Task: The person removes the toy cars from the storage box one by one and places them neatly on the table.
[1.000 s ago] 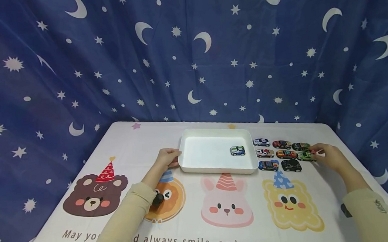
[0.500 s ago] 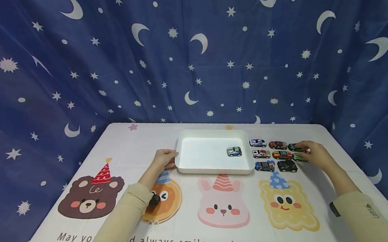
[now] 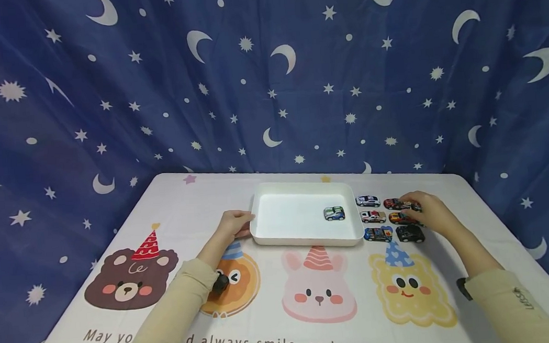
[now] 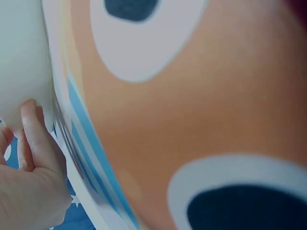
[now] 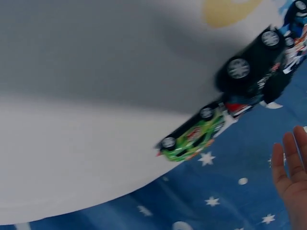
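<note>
My left hand (image 3: 232, 225) pinches the left rim of a white tray (image 3: 307, 241); the left wrist view shows the thumb on the tray's wall. A green, white and blue toy car (image 3: 335, 213) sits inside the tray, toward its right side. Over the toy cars right of the tray is my right hand (image 3: 430, 212), partly covering a dark red car (image 3: 396, 204) and an orange car (image 3: 400, 218). In the right wrist view its fingers (image 5: 290, 153) are extended, with nothing seen in them. A green car (image 5: 194, 139) stands behind a black car (image 5: 252, 67) there.
Nearest the tray's right wall are a white-blue car (image 3: 368, 201), a white-red car (image 3: 373, 217) and a blue car (image 3: 378, 234). A tablecloth with cartoon faces (image 3: 319, 294) covers the table. Behind hangs a blue curtain (image 3: 232, 90) with moons and stars.
My right hand has moved left from the right end of the car group to above its middle, hiding the green cars in the head view. The left hand stays at the tray.
</note>
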Motion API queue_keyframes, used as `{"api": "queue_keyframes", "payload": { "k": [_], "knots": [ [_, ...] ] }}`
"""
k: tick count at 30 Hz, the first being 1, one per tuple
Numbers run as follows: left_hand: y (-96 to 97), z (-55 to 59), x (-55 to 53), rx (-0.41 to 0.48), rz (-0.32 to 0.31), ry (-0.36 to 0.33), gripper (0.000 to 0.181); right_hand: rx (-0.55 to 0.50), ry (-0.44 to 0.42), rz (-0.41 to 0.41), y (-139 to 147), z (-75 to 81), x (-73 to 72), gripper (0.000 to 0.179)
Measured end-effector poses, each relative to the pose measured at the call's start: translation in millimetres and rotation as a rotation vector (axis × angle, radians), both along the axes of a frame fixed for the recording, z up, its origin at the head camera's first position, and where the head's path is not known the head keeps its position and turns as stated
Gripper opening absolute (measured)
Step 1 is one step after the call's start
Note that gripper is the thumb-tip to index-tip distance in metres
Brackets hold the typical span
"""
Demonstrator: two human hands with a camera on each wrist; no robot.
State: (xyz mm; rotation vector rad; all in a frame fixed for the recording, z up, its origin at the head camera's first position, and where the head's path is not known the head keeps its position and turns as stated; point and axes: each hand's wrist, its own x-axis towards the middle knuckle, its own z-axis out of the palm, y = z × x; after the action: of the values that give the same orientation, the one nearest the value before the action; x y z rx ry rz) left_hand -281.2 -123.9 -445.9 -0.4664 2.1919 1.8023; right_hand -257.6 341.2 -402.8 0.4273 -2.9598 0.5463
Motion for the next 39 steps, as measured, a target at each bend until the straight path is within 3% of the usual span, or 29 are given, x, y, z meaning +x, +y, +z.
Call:
{"api": "queue_keyframes", "payload": {
  "k": [16,39],
  "knots": [
    [1.9,1.2,-1.8,-0.005,-0.017,-0.027,0.036,-0.053,-0.011,0.097,-48.5,12.2,-5.9,0.035],
    [2.5,4.6,-1.9,-0.006,-0.012,-0.017,0.035,-0.034,-0.121,0.238,-101.6,2.7,-35.9,0.042]
  ]
}}
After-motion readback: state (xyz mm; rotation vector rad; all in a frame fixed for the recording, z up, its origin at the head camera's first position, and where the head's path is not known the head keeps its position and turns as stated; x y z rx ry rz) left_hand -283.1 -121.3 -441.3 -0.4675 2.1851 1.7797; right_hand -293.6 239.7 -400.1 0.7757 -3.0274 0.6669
